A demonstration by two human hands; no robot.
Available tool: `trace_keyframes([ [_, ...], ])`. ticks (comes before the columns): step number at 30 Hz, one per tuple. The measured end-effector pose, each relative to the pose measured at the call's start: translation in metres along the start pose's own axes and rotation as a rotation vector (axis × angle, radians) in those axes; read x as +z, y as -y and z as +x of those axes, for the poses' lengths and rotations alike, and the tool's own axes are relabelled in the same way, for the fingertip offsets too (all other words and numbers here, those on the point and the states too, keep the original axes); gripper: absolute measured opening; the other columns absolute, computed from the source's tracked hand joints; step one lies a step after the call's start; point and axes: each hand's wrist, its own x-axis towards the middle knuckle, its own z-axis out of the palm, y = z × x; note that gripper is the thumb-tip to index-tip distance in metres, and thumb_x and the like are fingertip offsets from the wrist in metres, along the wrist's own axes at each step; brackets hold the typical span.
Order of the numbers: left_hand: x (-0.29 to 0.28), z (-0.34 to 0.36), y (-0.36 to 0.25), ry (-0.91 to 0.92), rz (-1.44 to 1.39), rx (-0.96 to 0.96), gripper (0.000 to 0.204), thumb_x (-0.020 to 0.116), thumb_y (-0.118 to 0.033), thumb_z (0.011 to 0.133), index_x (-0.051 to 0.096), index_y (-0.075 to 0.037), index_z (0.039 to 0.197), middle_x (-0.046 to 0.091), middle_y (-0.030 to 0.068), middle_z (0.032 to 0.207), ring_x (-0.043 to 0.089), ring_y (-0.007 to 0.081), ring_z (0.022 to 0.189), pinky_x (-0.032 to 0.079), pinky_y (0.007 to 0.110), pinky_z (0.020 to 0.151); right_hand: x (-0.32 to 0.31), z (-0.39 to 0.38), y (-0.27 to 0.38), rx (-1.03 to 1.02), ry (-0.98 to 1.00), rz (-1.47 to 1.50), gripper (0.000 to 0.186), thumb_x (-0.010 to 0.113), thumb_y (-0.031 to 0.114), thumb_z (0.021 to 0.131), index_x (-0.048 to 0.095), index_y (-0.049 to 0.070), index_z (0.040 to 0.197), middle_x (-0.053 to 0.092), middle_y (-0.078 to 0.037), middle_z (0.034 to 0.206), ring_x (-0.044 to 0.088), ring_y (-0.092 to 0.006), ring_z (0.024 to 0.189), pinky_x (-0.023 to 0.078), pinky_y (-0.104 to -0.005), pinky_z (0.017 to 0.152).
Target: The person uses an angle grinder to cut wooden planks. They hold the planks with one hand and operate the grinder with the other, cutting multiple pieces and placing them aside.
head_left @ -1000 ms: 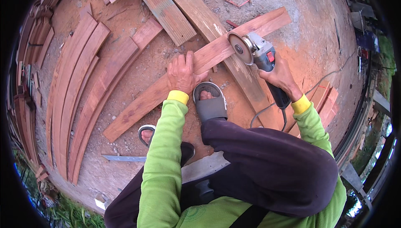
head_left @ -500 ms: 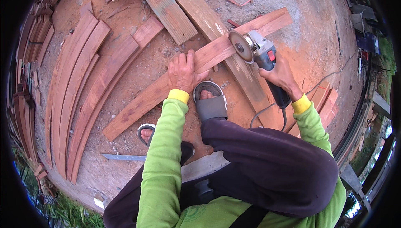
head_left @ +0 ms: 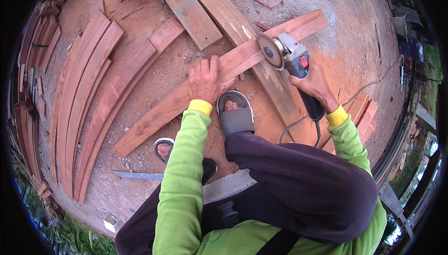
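I see left hand (head_left: pixel 204 80) gripping board (head_left: pixel 239 62), left of plank (head_left: pixel 280 95) | right hand (head_left: pixel 311 82) wrapped round grinder (head_left: pixel 298 62), right of plank | board lying across plank

No lettering, number or sign can be read.

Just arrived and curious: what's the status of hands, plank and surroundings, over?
Left hand on plank. Right hand gripping angle grinder, disc at plank. Plank lies across another board; sandalled foot close by.
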Motion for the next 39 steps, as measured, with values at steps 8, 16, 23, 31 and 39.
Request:
trace_keyframes([
  [8, -0.001, 0.000, 0.000, -0.024, -0.005, 0.018, 0.079, 0.083, -0.049, 0.058, 0.057, -0.008, 0.121, 0.055, 0.0115, 0.094, 0.058, 0.0322, 0.089, 0.047, 0.045, 0.078, -0.001, 0.000, 0.004, 0.021, 0.000, -0.009, 0.055, 0.077, 0.025, 0.065, 0.056, -0.013, 0.098, 0.066, -0.028, 0.081, 0.069, -0.0380, 0.076, 0.054, -0.0426, 0.071],
  [16, -0.004, 0.002, -0.006, -0.018, -0.003, -0.004, 0.079, 0.088, -0.043, 0.052, 0.057, -0.009, 0.117, 0.056, 0.0087, 0.091, 0.059, 0.0288, 0.090, 0.047, 0.043, 0.082, 0.000, 0.003, 0.001, 0.018, -0.003, -0.001, 0.055, 0.078, 0.025, 0.065, 0.056, -0.013, 0.097, 0.066, -0.029, 0.082, 0.069, -0.0391, 0.077, 0.053, -0.0428, 0.072],
  [23, -0.001, 0.000, -0.002, -0.026, -0.003, 0.009, 0.079, 0.084, -0.047, 0.056, 0.058, -0.009, 0.119, 0.056, 0.0104, 0.093, 0.059, 0.0311, 0.089, 0.047, 0.044, 0.080, -0.003, 0.004, 0.009, 0.013, -0.001, 0.007, 0.054, 0.078, 0.025, 0.065, 0.057, -0.012, 0.098, 0.066, -0.028, 0.082, 0.069, -0.0378, 0.078, 0.053, -0.0419, 0.072],
  [31, -0.004, 0.001, -0.005, -0.007, 0.006, -0.014, 0.079, 0.088, -0.044, 0.054, 0.057, -0.009, 0.118, 0.056, 0.0092, 0.092, 0.059, 0.0290, 0.092, 0.046, 0.043, 0.083, 0.000, 0.006, 0.003, 0.003, 0.002, 0.008, 0.055, 0.077, 0.024, 0.064, 0.057, -0.012, 0.099, 0.066, -0.027, 0.082, 0.069, -0.0365, 0.078, 0.054, -0.0414, 0.072],
  [39, 0.000, 0.000, -0.001, -0.023, 0.000, 0.005, 0.078, 0.082, -0.049, 0.058, 0.057, -0.010, 0.120, 0.055, 0.0111, 0.094, 0.059, 0.0319, 0.090, 0.048, 0.045, 0.078, 0.000, 0.009, 0.006, -0.029, -0.017, 0.024, 0.054, 0.077, 0.025, 0.064, 0.058, -0.012, 0.098, 0.066, -0.028, 0.083, 0.069, -0.0382, 0.080, 0.053, -0.0421, 0.074],
])
